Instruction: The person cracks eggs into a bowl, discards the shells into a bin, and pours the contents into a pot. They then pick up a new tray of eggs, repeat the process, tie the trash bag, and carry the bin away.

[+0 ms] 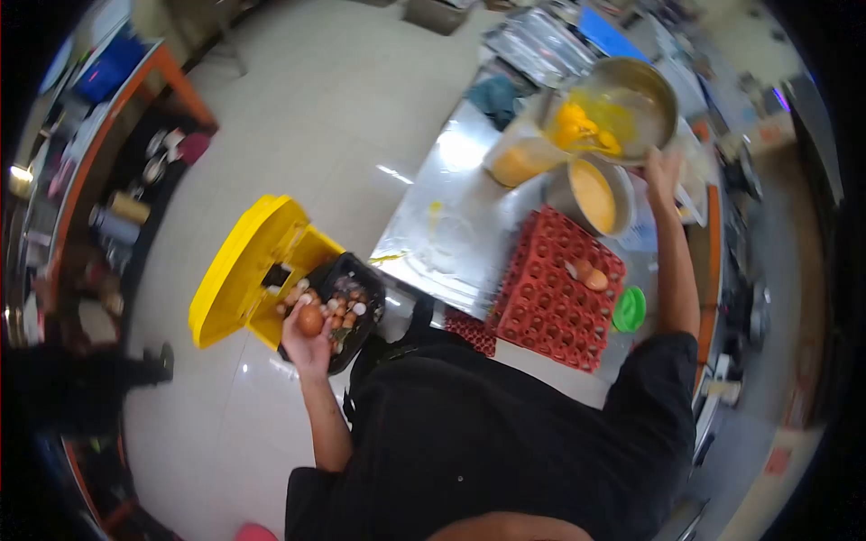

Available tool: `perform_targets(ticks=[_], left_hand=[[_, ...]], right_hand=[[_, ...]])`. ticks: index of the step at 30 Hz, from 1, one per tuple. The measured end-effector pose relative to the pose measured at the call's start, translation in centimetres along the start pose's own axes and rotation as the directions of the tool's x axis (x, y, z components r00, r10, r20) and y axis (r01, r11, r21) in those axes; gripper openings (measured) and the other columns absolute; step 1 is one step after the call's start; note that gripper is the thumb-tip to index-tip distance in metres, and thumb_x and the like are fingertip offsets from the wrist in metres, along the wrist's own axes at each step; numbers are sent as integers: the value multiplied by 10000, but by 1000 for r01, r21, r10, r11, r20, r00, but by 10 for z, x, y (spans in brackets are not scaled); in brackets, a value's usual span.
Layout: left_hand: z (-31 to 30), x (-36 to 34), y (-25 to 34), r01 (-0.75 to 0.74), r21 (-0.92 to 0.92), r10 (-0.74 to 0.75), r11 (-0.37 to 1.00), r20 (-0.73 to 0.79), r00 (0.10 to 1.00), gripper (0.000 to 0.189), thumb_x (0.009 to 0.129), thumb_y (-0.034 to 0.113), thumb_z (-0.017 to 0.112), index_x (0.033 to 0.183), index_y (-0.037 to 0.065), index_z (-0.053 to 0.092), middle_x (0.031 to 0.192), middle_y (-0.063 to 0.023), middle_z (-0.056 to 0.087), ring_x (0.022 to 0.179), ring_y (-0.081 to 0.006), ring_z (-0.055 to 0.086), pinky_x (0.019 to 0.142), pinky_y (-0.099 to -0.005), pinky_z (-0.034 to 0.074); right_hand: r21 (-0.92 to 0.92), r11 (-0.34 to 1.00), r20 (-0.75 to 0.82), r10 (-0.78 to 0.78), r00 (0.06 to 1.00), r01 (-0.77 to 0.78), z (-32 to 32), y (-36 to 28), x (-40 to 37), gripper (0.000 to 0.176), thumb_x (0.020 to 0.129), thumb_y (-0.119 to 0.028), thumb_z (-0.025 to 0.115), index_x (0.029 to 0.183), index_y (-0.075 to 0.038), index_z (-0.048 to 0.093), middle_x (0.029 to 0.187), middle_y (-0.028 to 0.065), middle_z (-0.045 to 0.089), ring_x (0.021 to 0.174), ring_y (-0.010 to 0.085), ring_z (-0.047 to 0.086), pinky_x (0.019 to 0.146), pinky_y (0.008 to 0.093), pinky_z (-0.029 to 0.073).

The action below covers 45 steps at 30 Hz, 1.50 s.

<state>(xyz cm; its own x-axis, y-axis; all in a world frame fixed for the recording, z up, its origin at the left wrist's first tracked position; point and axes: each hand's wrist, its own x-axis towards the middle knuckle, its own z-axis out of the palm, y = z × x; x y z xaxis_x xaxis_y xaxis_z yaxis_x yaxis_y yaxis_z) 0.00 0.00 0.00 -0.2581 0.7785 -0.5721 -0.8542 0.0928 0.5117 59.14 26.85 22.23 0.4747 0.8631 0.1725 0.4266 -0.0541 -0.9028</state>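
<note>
My left hand [308, 350] is closed around a brown eggshell [310, 320] above the yellow pedal bin [225, 270]. Shells fill the bin's black liner [377, 302], and the lid is up. On the other side, my right hand [664, 171] grips the rim of a metal bowl [651, 104]. Egg yolks [577, 126] and clear egg white gather at the bowl's near left side. Just below it stands a metal pot [564, 191] of yellow liquid [594, 197]. A clear pitcher [516, 162] with similar liquid is beside the pot.
Stacked red egg trays [550, 307] hold a few brown eggs [591, 277] on the steel table [424, 248]. Right of them lies a green lid [630, 309]. Foil-like packs [537, 45] and a dark cloth [494, 99] are farther back. Shelving [171, 81] runs along the left.
</note>
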Motion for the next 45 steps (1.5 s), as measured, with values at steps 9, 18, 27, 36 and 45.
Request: perform_targets(ticks=[9,18,27,36,45], left_hand=[[24,-13,-10,57,-114,-61,992,-32,998,230,882,244,546,1056,94,547,929,-96,622,739,-245,636,674,-380,569],[19,-7,-6,24,-73,-23,997,18,1000,253,888,231,531,1089,78,526,959,-105,610,784,-252,632,690,-375,568],[3,-25,26,-137,-195,134,971,-32,991,279,875,250,550,1063,44,569,1003,-133,615,841,-266,612,759,-377,515],[57,10,29,21,74,-24,997,48,999,375,873,256,518,1157,10,528,1093,-153,585,902,-279,580,798,-337,514],[124,3,-3,84,170,-113,982,167,980,393,863,258,528,1171,14,510,1094,-159,573,908,-295,583,752,-332,544]], right_hand=[[-562,498,-113,-837,535,660,66,-29,-50,509,837,-93,570,1302,51,420,1257,221,526,1161,329,533,956,421,451],[-274,796,-461,-601,653,539,68,33,-86,458,816,-45,555,1223,141,456,1190,263,568,1001,350,600,907,417,485],[389,715,154,572,806,-581,67,-24,-335,228,760,-69,505,924,76,570,958,152,607,764,265,650,488,337,550],[463,429,487,607,627,-775,151,28,-353,442,880,-132,567,1248,60,413,1009,169,617,819,229,674,558,334,604],[-91,898,536,409,738,-431,2,-14,-286,221,858,-68,579,1054,27,618,788,131,677,629,173,670,543,296,556]])
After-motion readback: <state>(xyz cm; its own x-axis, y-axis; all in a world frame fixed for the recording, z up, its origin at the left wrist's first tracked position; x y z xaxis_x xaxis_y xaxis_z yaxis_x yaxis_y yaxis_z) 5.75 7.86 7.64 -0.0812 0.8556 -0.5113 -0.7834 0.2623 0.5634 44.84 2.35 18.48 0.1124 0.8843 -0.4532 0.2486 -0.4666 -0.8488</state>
